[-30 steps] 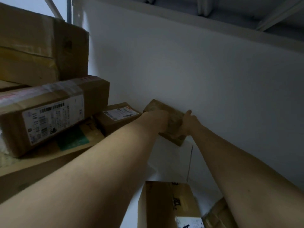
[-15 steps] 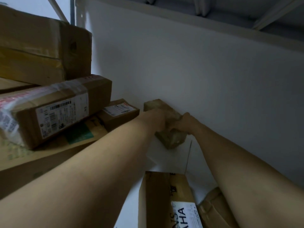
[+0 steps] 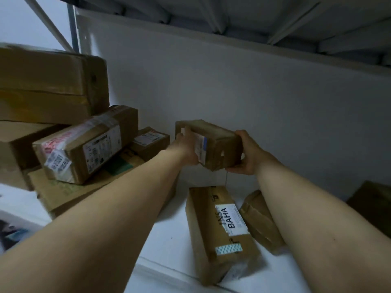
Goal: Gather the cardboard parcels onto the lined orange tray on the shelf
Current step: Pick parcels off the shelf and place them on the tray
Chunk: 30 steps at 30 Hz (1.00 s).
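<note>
Holding the small parcel (image 3: 213, 142) in the air above the white shelf (image 3: 169, 233), we are gripping it at both ends. The left hand (image 3: 186, 150) is clasping its labelled end, and the right hand (image 3: 248, 156) is cupping the other end with the fingers curled under it. The orange tray is not showing in this view, so we cannot say how far away it is.

Our grip is only on the two short ends and the parcel is tilting, so we think it could slip out if one hand is letting go too early. Just under it the long parcel (image 3: 220, 229) with the white label is lying, and a taped parcel (image 3: 261, 220) is resting beside our right forearm. A dropped box would be hitting them. At the left the stack of boxes (image 3: 84, 144) is sitting unevenly and our left arm is reaching past it, so a careless swing may knock the top ones down.
</note>
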Each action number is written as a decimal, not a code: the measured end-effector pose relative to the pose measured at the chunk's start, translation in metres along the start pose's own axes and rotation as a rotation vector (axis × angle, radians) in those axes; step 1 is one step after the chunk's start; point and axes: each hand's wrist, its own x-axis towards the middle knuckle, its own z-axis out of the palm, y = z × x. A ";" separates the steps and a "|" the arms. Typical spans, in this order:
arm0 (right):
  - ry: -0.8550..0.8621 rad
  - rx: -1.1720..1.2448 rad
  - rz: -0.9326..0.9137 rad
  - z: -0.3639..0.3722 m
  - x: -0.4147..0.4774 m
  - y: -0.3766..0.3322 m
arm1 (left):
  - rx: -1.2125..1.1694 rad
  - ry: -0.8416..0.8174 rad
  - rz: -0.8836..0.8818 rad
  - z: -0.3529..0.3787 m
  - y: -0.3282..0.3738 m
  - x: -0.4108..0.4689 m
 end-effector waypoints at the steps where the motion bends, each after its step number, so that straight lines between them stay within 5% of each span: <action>1: 0.015 0.046 0.007 -0.002 -0.007 0.004 | 0.002 0.005 0.008 -0.002 0.001 -0.007; 17: 0.233 0.281 0.064 -0.064 -0.132 0.050 | 0.005 0.050 0.313 0.010 0.063 -0.105; 30: 0.150 0.345 -0.052 -0.166 -0.197 0.091 | -0.444 -0.081 0.156 0.063 0.164 -0.167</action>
